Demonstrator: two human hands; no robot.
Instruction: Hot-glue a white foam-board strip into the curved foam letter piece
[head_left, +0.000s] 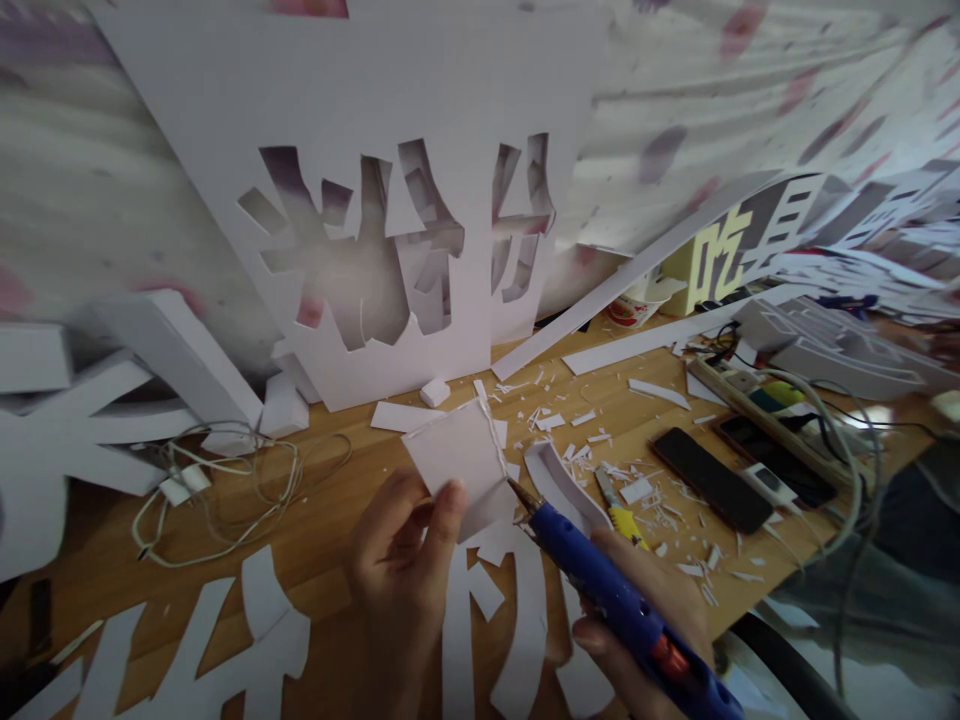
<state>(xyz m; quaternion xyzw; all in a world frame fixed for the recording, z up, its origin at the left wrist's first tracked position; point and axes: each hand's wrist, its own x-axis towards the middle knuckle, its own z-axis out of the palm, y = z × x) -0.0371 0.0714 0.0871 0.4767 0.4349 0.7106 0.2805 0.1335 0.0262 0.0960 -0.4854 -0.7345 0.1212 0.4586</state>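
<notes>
Gluing step judged in hand. White foam piece (461, 465) pinched upright by left hand (405, 570) above worktop (337, 480). Blue glue gun (615, 600) gripped in closed right hand (645, 610), nozzle touching piece's lower right edge. Steady bead along edge called for next.

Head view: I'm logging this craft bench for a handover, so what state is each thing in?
Left hand: pinching the white foam piece, held upright.
Right hand: gripping the blue glue gun, nozzle at the piece's edge.
White foam board: upright, characters cut out.
Yellow utility knife: lying on the wooden table.
Black phone: flat, screen dark.
White cable: loose, tangled.
</notes>
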